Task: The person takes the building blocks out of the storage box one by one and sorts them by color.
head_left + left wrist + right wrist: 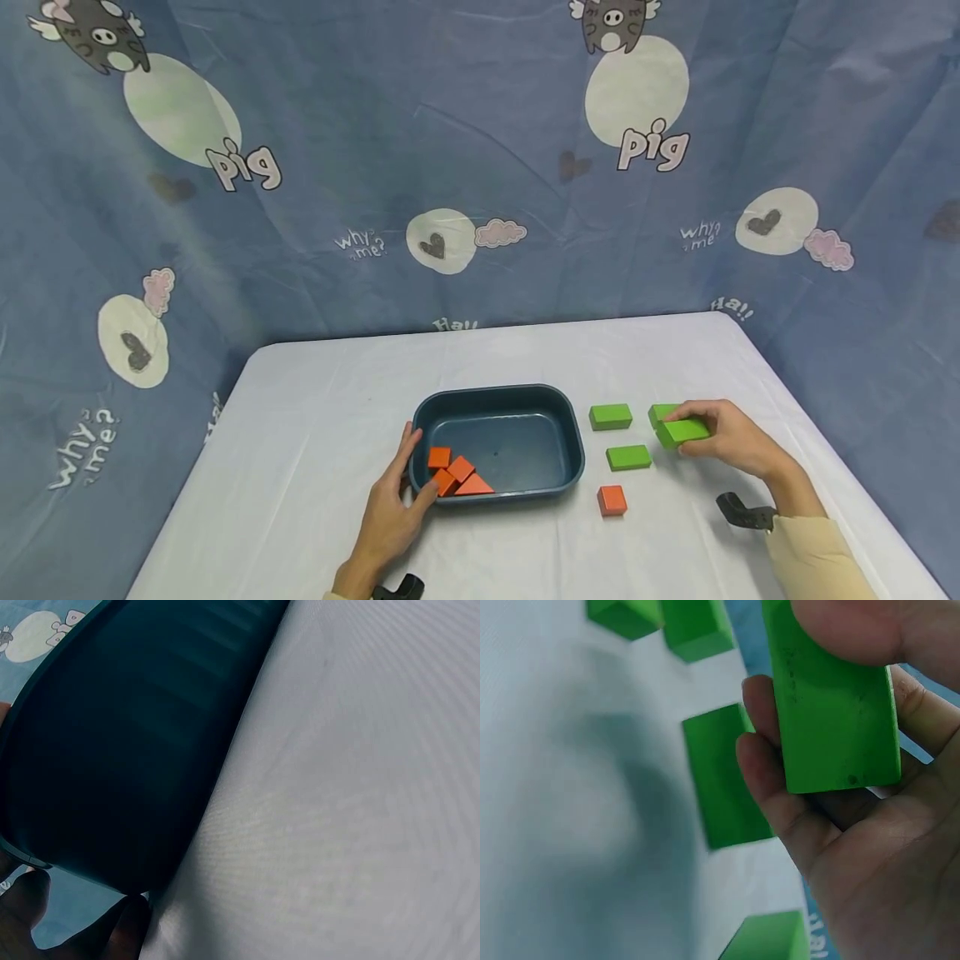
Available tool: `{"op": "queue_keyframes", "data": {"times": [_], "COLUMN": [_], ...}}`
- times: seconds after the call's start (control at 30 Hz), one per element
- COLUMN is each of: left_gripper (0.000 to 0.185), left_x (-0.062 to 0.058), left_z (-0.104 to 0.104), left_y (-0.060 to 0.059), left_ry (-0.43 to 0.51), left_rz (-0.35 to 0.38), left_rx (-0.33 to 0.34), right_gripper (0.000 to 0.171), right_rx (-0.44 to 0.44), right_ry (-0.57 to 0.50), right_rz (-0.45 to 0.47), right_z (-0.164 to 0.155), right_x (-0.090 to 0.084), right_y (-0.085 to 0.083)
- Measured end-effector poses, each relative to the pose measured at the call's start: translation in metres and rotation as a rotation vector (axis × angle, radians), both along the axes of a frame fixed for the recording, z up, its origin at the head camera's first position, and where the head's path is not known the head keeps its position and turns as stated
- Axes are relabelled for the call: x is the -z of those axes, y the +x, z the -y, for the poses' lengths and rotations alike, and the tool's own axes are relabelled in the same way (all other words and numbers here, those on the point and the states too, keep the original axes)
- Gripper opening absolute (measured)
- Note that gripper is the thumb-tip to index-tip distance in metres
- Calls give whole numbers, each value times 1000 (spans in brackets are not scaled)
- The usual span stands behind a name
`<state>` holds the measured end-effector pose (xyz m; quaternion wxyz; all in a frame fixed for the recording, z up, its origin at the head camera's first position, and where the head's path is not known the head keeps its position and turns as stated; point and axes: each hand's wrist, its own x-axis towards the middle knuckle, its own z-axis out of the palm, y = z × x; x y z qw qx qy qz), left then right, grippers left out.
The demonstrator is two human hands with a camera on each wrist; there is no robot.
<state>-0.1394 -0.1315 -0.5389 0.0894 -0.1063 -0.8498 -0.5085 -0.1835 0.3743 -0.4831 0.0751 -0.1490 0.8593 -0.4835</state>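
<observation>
My left hand (392,508) grips the near left corner of a dark blue tray (566,417), its thumb at the front rim and its fingers along the left end. Several orange blocks (461,468), one of them triangular, lie inside the tray by that thumb. In the left wrist view, fingertips (28,896) meet the tray's outer wall (127,757). On the right, my right hand (738,437) pinches a green rectangular block (840,735) between thumb and fingers, raised over the table. Another green block (662,412) shows partly behind it.
Left of the right hand lie two green blocks, a farther one (611,417) and a nearer one (628,457). An orange cube (612,500) sits closer to the front. A white cloth covers the table (300,467); a blue printed curtain (315,167) hangs behind it.
</observation>
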Motion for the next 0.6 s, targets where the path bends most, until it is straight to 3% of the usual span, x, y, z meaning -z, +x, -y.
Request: {"op": "queue_keyframes", "data": {"times": [0.3, 0.6], "left_gripper": [74, 72], "left_x": [2, 0], "left_z": [0, 1], "left_y": [2, 0], "left_ry": [-5, -16], "left_rz": [43, -5], "left_rx": [-15, -3], "right_gripper": [38, 40], "right_rx": [8, 39], "right_ry": [6, 76], "right_rz": [35, 37], "right_z": [-7, -3], "right_x": [16, 27], "right_y": [3, 4]}}
